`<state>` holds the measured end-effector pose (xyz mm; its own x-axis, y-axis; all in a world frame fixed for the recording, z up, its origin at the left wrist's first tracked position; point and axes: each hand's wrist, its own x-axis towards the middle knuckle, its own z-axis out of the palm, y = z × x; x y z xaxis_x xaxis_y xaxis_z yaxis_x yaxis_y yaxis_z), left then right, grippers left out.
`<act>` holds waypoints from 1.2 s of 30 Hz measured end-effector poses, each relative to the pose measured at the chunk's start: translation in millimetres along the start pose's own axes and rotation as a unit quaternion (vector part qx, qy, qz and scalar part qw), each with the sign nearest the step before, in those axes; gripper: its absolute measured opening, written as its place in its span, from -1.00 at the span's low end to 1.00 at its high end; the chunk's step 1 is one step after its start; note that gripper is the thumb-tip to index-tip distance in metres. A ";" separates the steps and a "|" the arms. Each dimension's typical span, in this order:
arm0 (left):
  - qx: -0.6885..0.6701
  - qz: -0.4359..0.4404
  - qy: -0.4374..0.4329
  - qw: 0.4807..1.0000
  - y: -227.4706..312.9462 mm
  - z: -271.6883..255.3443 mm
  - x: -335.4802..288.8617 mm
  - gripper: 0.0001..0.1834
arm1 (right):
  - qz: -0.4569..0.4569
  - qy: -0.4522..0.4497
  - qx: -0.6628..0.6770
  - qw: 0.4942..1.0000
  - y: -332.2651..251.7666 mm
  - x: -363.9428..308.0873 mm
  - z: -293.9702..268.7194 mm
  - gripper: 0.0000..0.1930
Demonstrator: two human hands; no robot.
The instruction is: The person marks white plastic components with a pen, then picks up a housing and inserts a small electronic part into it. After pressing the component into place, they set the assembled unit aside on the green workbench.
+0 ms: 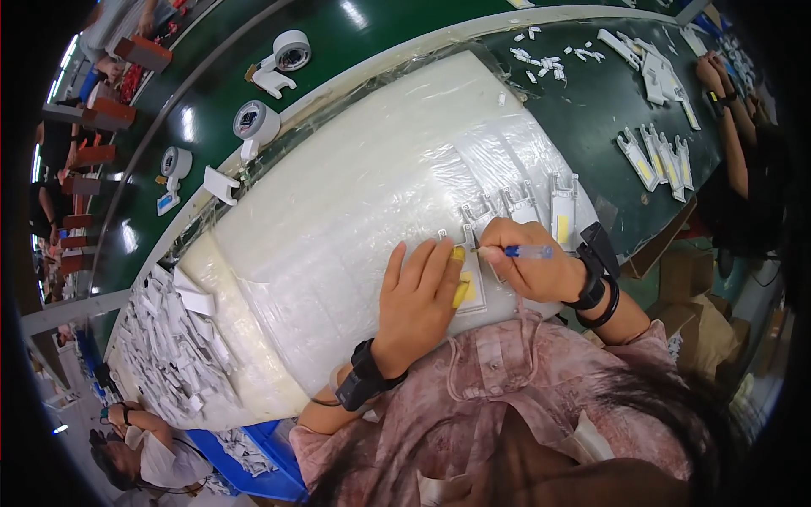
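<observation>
On the padded worktop, a white plastic part (475, 297) with a yellow patch lies between my hands. My left hand (412, 296) rests at its left edge with fingers stretched out. Yellow covers show on its thumb and index finger, which touch the part. My right hand (534, 264) is closed around a slim tool (530, 252) with a blue and clear handle, its tip directed at the part. Fingers hide the exact contact. Just beyond stand similar white parts, one (563, 211) with a yellow patch and another (519, 203) beside it.
A plastic-wrapped pad (338, 194) covers the worktop. White pieces are heaped (169, 346) at left, above a blue bin (245, 460). Round-headed white fixtures (255, 124) stand along the green conveyor (211, 68). More white parts (655, 156) lie at far right, near another person's arms (731, 110).
</observation>
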<state>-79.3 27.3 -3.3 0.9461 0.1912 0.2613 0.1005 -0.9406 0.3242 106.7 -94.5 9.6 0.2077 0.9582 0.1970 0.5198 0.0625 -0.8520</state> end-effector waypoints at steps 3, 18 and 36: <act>0.003 0.005 -0.003 1.000 -1.2 1.4 -1.0 -0.49 | 0.006 -0.006 0.008 1.000 1.3 0.5 1.4 -0.85; 0.016 -0.007 0.004 1.000 0.8 0.2 3.0 -0.60 | -0.013 -0.012 -0.027 0.999 11.7 2.7 7.1 -0.89; -0.032 -0.029 -0.044 0.998 0.1 -2.7 -2.7 -0.52 | 0.009 -0.019 0.055 0.998 16.3 3.9 19.3 -0.85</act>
<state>-82.6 27.4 -1.5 0.9629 0.2175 0.1597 0.1395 -0.9079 0.3953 100.0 -84.3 -12.8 0.1832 0.9691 0.1654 0.4215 0.0745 -0.9038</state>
